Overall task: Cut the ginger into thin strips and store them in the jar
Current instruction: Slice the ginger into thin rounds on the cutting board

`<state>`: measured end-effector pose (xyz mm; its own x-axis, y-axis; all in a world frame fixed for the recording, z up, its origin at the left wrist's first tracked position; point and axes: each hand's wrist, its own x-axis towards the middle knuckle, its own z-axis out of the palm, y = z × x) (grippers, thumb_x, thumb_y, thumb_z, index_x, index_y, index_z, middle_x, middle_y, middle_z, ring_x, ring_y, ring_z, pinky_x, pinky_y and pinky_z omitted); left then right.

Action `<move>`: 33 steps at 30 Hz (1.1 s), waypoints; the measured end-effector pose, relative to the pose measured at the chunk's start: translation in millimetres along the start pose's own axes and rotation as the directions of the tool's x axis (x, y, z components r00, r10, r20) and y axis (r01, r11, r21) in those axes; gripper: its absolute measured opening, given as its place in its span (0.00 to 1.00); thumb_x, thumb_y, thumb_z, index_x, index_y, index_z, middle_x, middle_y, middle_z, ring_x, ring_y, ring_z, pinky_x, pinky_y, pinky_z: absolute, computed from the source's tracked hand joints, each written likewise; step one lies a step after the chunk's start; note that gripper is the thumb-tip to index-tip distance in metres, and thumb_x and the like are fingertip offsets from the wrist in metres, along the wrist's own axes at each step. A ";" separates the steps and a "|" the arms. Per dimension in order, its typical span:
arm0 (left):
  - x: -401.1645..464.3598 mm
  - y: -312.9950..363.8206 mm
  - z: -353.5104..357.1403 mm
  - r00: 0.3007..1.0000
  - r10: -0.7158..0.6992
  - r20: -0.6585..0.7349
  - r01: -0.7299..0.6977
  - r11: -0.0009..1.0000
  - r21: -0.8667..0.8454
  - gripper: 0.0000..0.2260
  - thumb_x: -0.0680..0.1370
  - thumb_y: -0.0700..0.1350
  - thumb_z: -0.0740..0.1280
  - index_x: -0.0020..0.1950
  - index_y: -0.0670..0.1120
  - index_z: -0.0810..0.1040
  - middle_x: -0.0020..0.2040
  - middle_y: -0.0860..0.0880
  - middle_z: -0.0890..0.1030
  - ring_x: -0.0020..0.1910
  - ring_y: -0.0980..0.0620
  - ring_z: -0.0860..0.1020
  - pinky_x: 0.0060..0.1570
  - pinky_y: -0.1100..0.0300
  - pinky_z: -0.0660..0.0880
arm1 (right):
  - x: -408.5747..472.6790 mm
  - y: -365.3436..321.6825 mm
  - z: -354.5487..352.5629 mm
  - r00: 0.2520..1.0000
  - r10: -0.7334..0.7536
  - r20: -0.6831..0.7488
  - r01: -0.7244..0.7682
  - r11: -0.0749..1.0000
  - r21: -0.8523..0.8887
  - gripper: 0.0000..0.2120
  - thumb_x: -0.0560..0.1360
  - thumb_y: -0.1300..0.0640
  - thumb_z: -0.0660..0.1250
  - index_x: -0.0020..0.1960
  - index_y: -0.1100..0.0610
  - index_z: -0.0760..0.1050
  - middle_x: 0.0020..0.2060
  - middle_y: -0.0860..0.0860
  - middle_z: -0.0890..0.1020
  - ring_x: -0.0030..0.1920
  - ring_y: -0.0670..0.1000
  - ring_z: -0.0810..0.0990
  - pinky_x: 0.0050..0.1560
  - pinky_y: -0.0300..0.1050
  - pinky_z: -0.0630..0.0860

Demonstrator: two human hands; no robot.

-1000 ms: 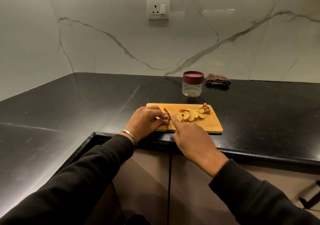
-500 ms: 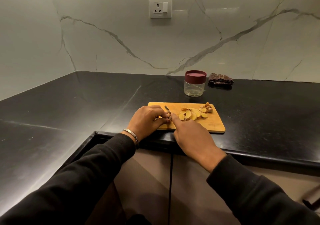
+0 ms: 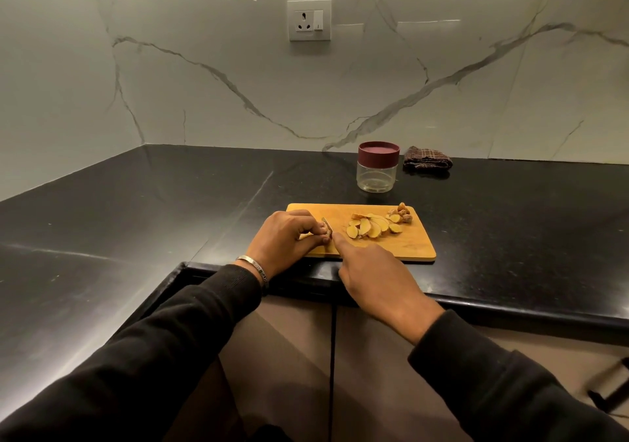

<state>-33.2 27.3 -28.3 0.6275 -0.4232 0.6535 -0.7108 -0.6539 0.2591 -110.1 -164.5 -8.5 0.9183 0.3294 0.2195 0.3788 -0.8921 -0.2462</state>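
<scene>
From my remote seat I judge the job well under halfway. On the wooden cutting board [image 3: 401, 249] a fan of flat ginger slices [image 3: 367, 229] lies near the middle, with a few knobbly offcuts [image 3: 403, 211] at the far right corner, but I see no thin strips anywhere. My left hand [image 3: 289, 237] sits at the board's left end with its fingers curled down over a small ginger piece [image 3: 325, 238], pinning it to the wood. My right hand [image 3: 371, 271] is closed on the knife [image 3: 327, 225], forefinger stretched forward along it; only a short bit of blade shows just beside the left fingertips, and the handle is hidden under the palm. The jar [image 3: 377, 176] stands on the black counter [image 3: 170, 203] beyond the board, apart from it, its dark red lid [image 3: 377, 156] on and the glass looking empty. As I read it, slicing is being finished; cutting slices into strips, opening the jar and filling it all remain.
</scene>
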 end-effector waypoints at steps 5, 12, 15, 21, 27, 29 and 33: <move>2.1 -3.6 0.4 1.000 0.003 -0.001 -0.003 1.000 0.000 0.05 0.75 0.47 0.75 0.45 0.46 0.86 0.44 0.52 0.84 0.41 0.58 0.82 0.42 0.59 0.80 | 7.4 0.3 -2.3 1.000 0.006 0.022 -0.007 1.000 0.023 0.27 0.83 0.55 0.56 0.81 0.48 0.53 0.45 0.51 0.75 0.43 0.50 0.72 0.40 0.44 0.68; 1.6 -3.6 2.4 1.000 -0.005 -0.017 0.005 1.000 0.021 0.05 0.76 0.48 0.75 0.45 0.46 0.85 0.44 0.52 0.84 0.41 0.56 0.82 0.42 0.57 0.81 | 6.4 -0.8 -0.3 0.999 0.007 0.036 -0.007 1.000 -0.003 0.28 0.84 0.56 0.55 0.82 0.50 0.51 0.47 0.53 0.77 0.42 0.50 0.73 0.41 0.44 0.70; 1.5 -3.1 2.4 1.000 -0.009 -0.016 0.009 1.000 0.015 0.06 0.75 0.48 0.75 0.45 0.46 0.85 0.44 0.52 0.84 0.42 0.57 0.83 0.43 0.57 0.81 | 6.6 0.5 -0.7 0.998 0.003 0.061 -0.002 1.000 -0.006 0.29 0.84 0.56 0.55 0.82 0.50 0.50 0.45 0.52 0.76 0.42 0.50 0.74 0.41 0.45 0.72; 1.6 -3.0 1.3 1.000 -0.028 -0.002 0.028 0.999 -0.015 0.06 0.76 0.48 0.74 0.45 0.46 0.86 0.44 0.52 0.84 0.43 0.58 0.82 0.44 0.57 0.81 | -11.8 -1.7 -0.7 0.996 0.001 0.091 0.000 1.000 -0.018 0.29 0.84 0.55 0.54 0.82 0.49 0.49 0.44 0.50 0.72 0.43 0.50 0.72 0.41 0.45 0.71; 0.7 0.3 0.5 0.999 -0.041 0.014 0.041 0.999 -0.013 0.07 0.76 0.49 0.73 0.46 0.46 0.85 0.46 0.52 0.84 0.45 0.58 0.82 0.45 0.58 0.81 | -24.1 6.8 -1.1 0.993 0.083 0.081 -0.086 0.996 0.030 0.27 0.83 0.52 0.55 0.81 0.44 0.52 0.45 0.50 0.76 0.45 0.51 0.74 0.41 0.46 0.68; 0.8 1.7 -0.1 0.999 -0.044 0.012 0.044 0.999 -0.009 0.07 0.76 0.49 0.73 0.46 0.46 0.85 0.46 0.52 0.84 0.44 0.58 0.82 0.45 0.58 0.81 | -22.0 7.8 -2.2 0.995 0.085 0.061 -0.088 0.995 0.051 0.27 0.84 0.52 0.54 0.81 0.44 0.53 0.48 0.51 0.79 0.46 0.51 0.75 0.41 0.45 0.70; 0.7 0.7 0.6 0.999 -0.046 -0.001 0.046 0.999 -0.004 0.06 0.75 0.48 0.74 0.45 0.46 0.85 0.45 0.52 0.84 0.43 0.58 0.82 0.44 0.58 0.81 | -10.6 1.7 -3.2 0.997 0.077 0.016 -0.077 0.997 0.002 0.26 0.84 0.52 0.54 0.81 0.45 0.53 0.46 0.52 0.78 0.43 0.51 0.72 0.40 0.45 0.68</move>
<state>-33.1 26.1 -28.2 0.6591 -0.3919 0.6419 -0.6824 -0.6704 0.2914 -119.5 -170.5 -8.2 0.9465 0.2650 0.1844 0.3074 -0.9141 -0.2642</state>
